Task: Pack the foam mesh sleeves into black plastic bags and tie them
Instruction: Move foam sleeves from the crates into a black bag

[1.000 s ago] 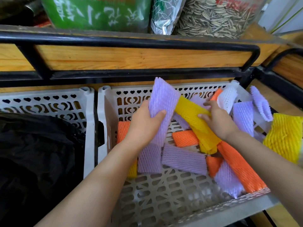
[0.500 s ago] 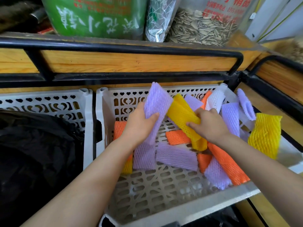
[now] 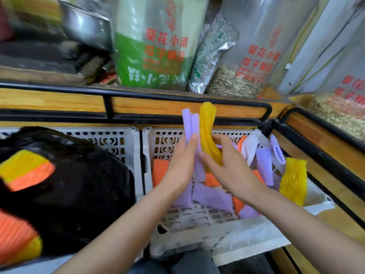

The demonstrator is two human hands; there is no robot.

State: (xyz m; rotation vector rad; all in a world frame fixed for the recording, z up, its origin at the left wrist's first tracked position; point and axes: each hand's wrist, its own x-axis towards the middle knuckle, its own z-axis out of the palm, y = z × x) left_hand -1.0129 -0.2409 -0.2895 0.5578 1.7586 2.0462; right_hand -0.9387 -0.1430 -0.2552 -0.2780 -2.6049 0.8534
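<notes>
Standing upright side by side over the crate (image 3: 246, 234), the purple sleeve (image 3: 190, 123) is gripped by the left hand (image 3: 181, 167) and the yellow sleeve (image 3: 207, 123) by the right hand (image 3: 227, 169), with the bag (image 3: 79, 184) off to their left, nearer the left hand.

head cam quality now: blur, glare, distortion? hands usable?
Head view: motion blur smears the left edge, the black bag and the metal bowl; the centre is sharper, so the left hand on the purple sleeve and the right hand on the yellow sleeve read clearly. Head view: wide-angle bowing bends the black rail, soft glare on the clear seed bag, no hard shadows.
</notes>
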